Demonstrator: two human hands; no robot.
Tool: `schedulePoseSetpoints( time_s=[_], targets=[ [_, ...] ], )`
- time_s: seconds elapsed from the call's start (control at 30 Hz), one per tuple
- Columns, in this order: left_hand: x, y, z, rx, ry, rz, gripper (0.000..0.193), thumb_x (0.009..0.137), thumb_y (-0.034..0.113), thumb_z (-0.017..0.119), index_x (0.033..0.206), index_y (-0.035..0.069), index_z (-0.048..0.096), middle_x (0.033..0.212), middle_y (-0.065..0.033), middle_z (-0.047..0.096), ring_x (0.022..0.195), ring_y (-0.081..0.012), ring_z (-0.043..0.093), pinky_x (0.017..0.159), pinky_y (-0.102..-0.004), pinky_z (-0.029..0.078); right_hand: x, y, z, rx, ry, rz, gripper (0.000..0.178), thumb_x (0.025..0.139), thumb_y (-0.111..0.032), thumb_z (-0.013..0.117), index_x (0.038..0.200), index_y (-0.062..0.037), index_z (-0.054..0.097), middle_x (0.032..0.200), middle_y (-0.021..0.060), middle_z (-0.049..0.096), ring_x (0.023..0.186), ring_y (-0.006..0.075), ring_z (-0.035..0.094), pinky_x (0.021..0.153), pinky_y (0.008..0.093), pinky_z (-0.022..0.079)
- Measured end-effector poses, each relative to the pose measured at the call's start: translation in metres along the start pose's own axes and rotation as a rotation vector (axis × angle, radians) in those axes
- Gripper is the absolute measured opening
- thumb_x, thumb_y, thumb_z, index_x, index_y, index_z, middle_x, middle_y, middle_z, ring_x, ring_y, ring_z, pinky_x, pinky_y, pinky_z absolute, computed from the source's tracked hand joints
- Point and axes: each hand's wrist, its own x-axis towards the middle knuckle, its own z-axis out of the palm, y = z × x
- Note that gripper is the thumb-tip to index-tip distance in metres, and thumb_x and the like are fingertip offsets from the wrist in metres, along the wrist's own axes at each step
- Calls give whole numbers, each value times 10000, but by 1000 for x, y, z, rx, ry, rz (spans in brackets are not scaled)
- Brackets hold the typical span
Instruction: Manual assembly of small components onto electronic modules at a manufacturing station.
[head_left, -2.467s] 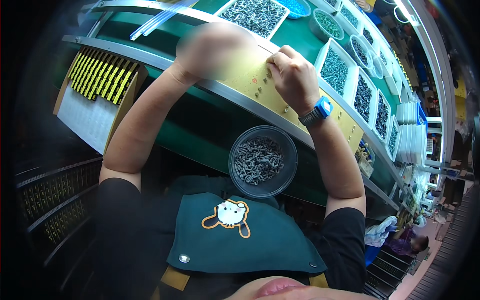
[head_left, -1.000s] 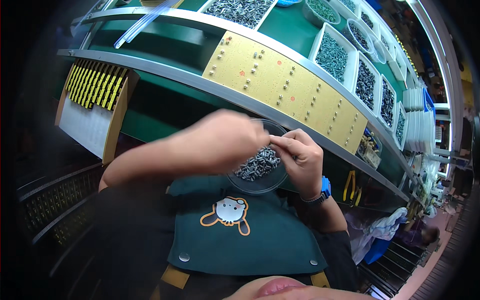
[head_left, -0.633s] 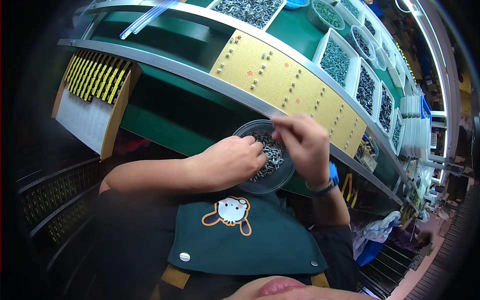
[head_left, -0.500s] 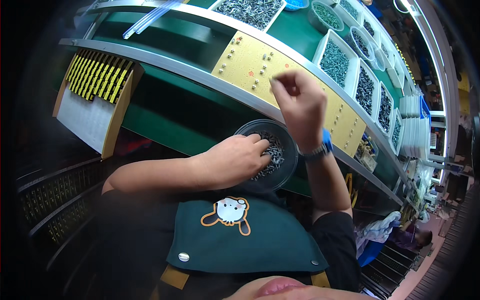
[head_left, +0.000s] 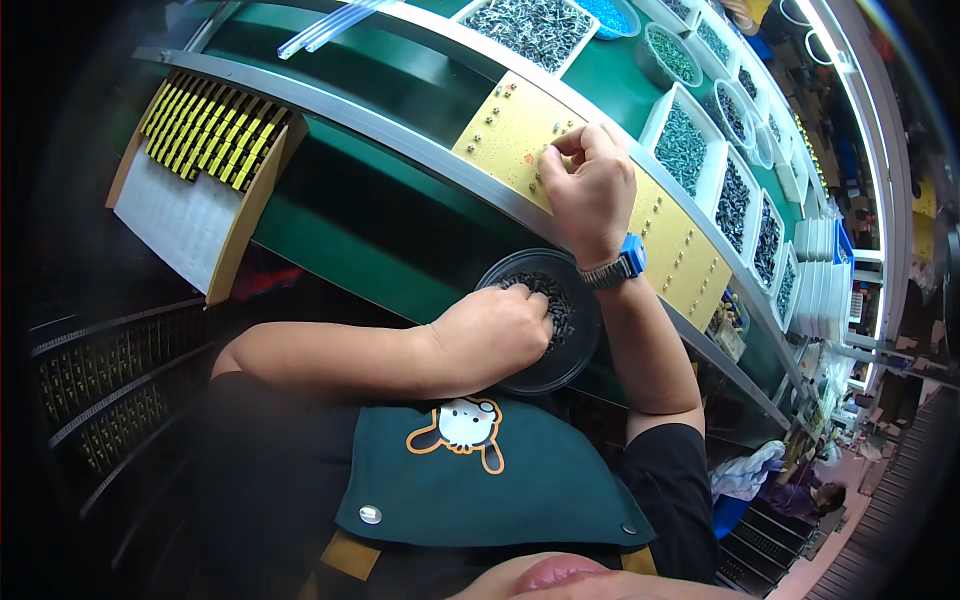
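Note:
My left hand [head_left: 497, 335] reaches into a dark round bowl [head_left: 588, 348] of small dark cylindrical parts [head_left: 562, 312]. Its fingers are curled down among the parts, and their tips are hidden. Over a flat yellow board [head_left: 492, 152] hovers or rests my right hand [head_left: 597, 192], thumb and forefinger drawn together in a pinch. Whatever lies between those fingertips is too small to make out. Small metal pieces [head_left: 476, 137] stand on the board in rows on both sides of this hand. A blue-faced watch [head_left: 633, 256] circles the right wrist.
Behind the board, white trays of greenish screw-like parts [head_left: 680, 148] and dark parts [head_left: 733, 205] line the green bench, with a tub of green pieces [head_left: 672, 55]. A metal rail [head_left: 400, 160] runs along the bench edge. To the left leans a carton of yellow-and-black blocks [head_left: 215, 130].
My right hand has come down onto or close above the board, its fingers pinched. My left hand stays in the bowl, its fingers more curled. The whole view has shifted slightly.

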Motion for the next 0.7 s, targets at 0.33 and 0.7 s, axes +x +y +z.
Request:
schedulePoseSetpoints(
  time_s=[0.33,0.7],
  targets=[
    [-1,-10,4,-153,210,7,51,840,32,640,869,13,678,912,-155,687,798,-285,655,744,-347,560,2,-6,-2,-183,-19,-73,94,830,-109,701,792,-57,633,859,92,602,733,278,583,696,405,515],
    [1,-59,-34,-346,701,-155,329,809,-137,689,1108,-17,756,993,-125,715,789,-199,663,712,-301,561,15,11,-24,-93,-214,-302,60,874,-78,733,866,-18,730,931,45,675,648,216,600,632,336,501]
  ],
)
